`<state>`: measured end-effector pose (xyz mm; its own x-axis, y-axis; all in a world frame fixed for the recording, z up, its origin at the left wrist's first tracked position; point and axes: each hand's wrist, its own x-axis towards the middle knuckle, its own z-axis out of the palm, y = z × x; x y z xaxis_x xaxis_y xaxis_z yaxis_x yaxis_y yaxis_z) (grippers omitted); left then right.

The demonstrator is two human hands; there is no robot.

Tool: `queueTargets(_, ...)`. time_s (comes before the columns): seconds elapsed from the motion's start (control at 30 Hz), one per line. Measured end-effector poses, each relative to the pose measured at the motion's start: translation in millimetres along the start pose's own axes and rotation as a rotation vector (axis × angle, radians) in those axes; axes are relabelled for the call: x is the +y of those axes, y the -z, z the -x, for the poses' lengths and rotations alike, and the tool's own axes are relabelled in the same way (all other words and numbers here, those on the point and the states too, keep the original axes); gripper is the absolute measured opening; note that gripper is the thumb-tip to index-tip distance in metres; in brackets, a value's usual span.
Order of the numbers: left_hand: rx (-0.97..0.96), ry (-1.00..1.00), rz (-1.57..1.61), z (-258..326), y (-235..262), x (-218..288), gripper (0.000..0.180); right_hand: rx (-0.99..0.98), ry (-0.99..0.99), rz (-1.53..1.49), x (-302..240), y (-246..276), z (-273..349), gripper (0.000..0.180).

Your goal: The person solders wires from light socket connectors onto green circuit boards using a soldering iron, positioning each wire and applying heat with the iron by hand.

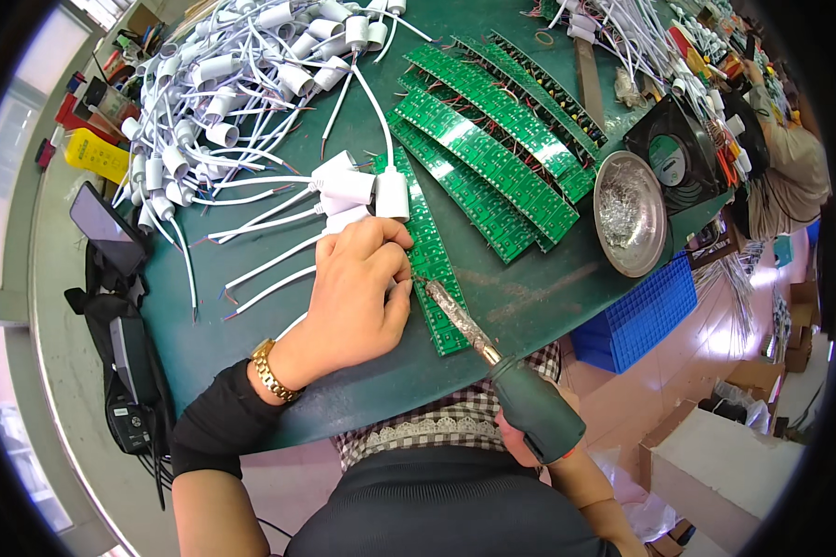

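My left hand [358, 288], with a gold watch at the wrist, rests on the green circuit board strip [427, 246]. Its fingers are curled and pinched together at the board's edge; what lies between them is hidden. My right hand [518, 441] is wrapped round the dark green handle of a soldering iron [539, 408], which hides most of it. The iron's tip meets the board right beside my left fingertips, where thin wire ends seem to show. White lamp sockets [393, 195] with white cables lie just beyond my left hand, one overlapping the board.
A heap of white corded sockets [223, 97] covers the far left. Stacked circuit boards [492, 139] lie beyond the working board. On the right are a metal bowl [630, 213] of solder scraps, a black fan [678, 153] and a blue crate [636, 311]. Another person [790, 172] sits far right.
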<state>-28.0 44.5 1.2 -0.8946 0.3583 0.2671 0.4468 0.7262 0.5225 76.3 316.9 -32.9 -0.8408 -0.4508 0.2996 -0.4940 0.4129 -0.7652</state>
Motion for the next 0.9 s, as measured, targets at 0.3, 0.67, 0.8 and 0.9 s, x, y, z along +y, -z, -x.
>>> queueTargets(0.3,0.058,-0.007,-0.006,-1,-2,2,0.014,-0.15,-0.69,-0.411,0,-4,23,0.043)
queueTargets(0.67,0.016,-0.02,-0.022,1,-1,0,0.017,0.081,-0.302,-0.617,14,-12,14,0.039)
queueTargets(0.8,0.019,-0.03,-0.029,0,-2,0,0.018,0.273,-0.383,-0.843,3,-12,-6,0.043)
queueTargets(0.9,0.03,-0.048,-0.05,0,-2,0,0.019,0.325,-0.36,-0.908,3,-11,-17,0.043)
